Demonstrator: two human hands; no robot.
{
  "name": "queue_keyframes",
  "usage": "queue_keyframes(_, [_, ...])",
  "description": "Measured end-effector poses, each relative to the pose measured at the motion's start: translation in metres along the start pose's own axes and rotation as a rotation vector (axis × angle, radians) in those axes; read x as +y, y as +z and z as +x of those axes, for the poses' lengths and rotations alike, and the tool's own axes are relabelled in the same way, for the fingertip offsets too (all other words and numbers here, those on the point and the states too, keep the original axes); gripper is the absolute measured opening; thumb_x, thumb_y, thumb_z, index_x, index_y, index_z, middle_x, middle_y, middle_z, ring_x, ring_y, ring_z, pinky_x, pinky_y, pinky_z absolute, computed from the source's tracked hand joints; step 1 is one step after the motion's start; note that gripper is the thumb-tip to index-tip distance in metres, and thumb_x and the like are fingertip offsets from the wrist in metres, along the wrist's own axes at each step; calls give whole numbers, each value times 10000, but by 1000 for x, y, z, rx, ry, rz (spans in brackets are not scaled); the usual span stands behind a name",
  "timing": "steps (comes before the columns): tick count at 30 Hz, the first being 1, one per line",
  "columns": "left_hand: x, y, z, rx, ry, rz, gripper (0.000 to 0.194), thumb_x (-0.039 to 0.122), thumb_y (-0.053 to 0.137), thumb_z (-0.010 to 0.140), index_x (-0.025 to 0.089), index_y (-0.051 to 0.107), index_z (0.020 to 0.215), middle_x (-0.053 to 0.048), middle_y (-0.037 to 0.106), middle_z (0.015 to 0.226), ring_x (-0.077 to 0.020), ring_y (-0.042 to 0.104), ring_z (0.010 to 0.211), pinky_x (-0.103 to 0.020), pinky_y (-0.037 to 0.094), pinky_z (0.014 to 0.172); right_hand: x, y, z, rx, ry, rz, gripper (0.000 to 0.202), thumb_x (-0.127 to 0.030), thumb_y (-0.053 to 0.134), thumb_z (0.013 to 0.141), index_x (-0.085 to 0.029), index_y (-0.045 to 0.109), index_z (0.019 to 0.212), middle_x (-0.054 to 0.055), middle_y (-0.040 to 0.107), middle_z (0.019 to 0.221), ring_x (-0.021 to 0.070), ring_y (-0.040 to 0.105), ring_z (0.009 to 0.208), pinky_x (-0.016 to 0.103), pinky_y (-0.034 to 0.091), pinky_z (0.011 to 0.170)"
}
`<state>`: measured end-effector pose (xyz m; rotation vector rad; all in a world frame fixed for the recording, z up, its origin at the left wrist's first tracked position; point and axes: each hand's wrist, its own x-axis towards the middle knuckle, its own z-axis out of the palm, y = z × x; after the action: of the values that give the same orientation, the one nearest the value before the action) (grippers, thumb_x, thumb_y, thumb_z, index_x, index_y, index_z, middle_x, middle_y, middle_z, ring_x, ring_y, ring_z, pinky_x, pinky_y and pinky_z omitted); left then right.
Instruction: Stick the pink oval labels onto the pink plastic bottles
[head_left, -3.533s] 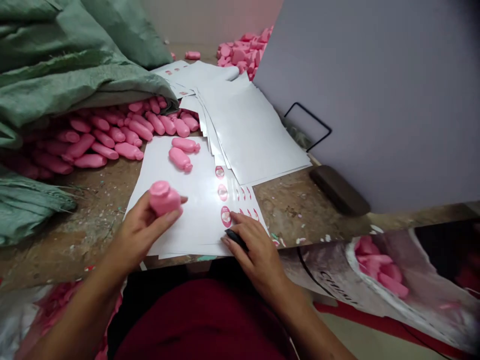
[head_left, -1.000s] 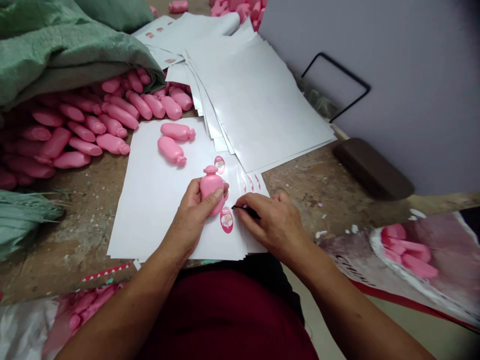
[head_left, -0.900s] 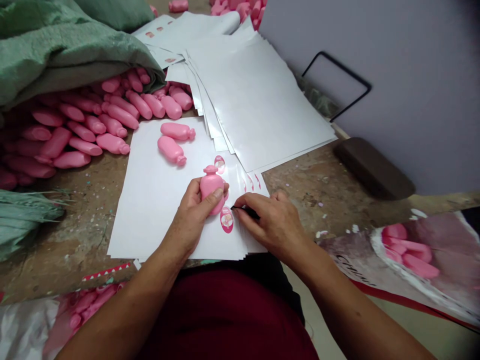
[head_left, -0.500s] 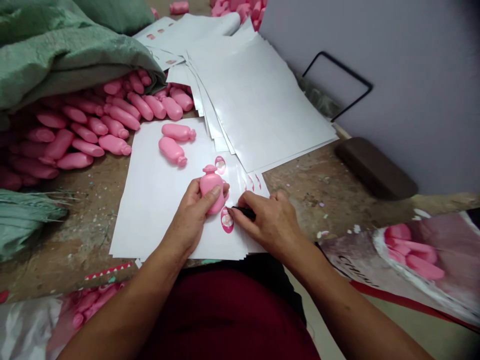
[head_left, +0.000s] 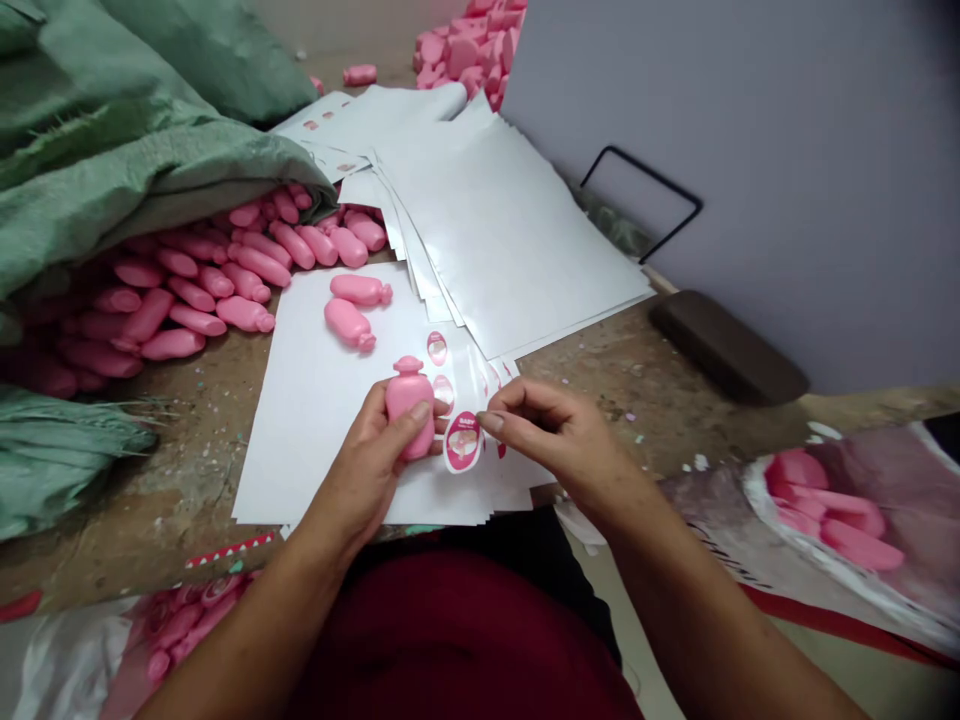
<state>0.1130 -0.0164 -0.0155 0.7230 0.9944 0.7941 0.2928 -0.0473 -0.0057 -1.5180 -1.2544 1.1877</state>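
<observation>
My left hand [head_left: 379, 448] is wrapped round a small pink bottle [head_left: 409, 408], its thumb across the front and the cap end pointing away from me. Between thumb and forefinger, my right hand [head_left: 541, 425] pinches the edge of an oval pink-and-white sticker [head_left: 463, 442] just right of the bottle. Under both hands lie white sheets [head_left: 307, 440], with more oval stickers [head_left: 436, 348] on the top one. Two pink bottles [head_left: 351, 324] lie on the sheets farther up. No black tool shows in my right hand.
Many pink bottles [head_left: 172, 344] spill from a green sack [head_left: 172, 170] at left. Large white sheets [head_left: 517, 230] overlap behind. A brown case [head_left: 727, 345] and a grey panel with a black wire handle [head_left: 652, 170] stand at right. Bags of pink bottles [head_left: 840, 510] are near the front edge.
My right hand has lifted a sticker off the sheet, and the black tool it held is no longer visible. The bottle in my left hand appears slightly lower and farther left. The view has shifted.
</observation>
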Motion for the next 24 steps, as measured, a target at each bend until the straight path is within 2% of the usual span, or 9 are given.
queue_keyframes(3, [3,-3,-10,-13,-42,-88,323,436,689,874,219,633,1107,-60,696,1073,-179,656,936,-302,542,807,-2,5,0,-30,-10,39,221,-387,672,780,-211,598,668,-29,537,605,120,450,574,266,356,547])
queue_keyframes(7, [1,-3,-17,-36,-125,-195,469,604,624,866,249,628,1173,-78,662,1187,-229,650,1060,-321,575,788,-6,13,-2,-94,16,151,216,-385,671,777,-218,594,664,-38,552,598,115,454,558,268,369,553])
queue_keyframes(11, [0,0,-21,-87,-158,-162,579,698,645,791,236,638,1141,-89,681,1111,-253,659,1043,-317,579,737,-8,20,-2,-145,42,202,214,-396,672,777,-221,595,679,-20,612,634,138,531,612,281,404,585])
queue_keyframes(19, [1,0,-25,-88,-134,-152,588,719,613,801,238,632,1139,-92,674,1166,-253,642,1063,-309,559,745,0,24,0,-155,45,219,242,-432,679,775,-228,600,671,-20,616,622,138,533,589,281,392,558])
queue_keyframes(24, [-1,1,-24,-114,-142,-161,598,727,593,809,243,623,1159,-90,683,1129,-252,657,1040,-320,558,746,-3,23,-1,-153,70,228,219,-402,678,786,-217,616,688,-14,632,647,139,549,620,286,415,600])
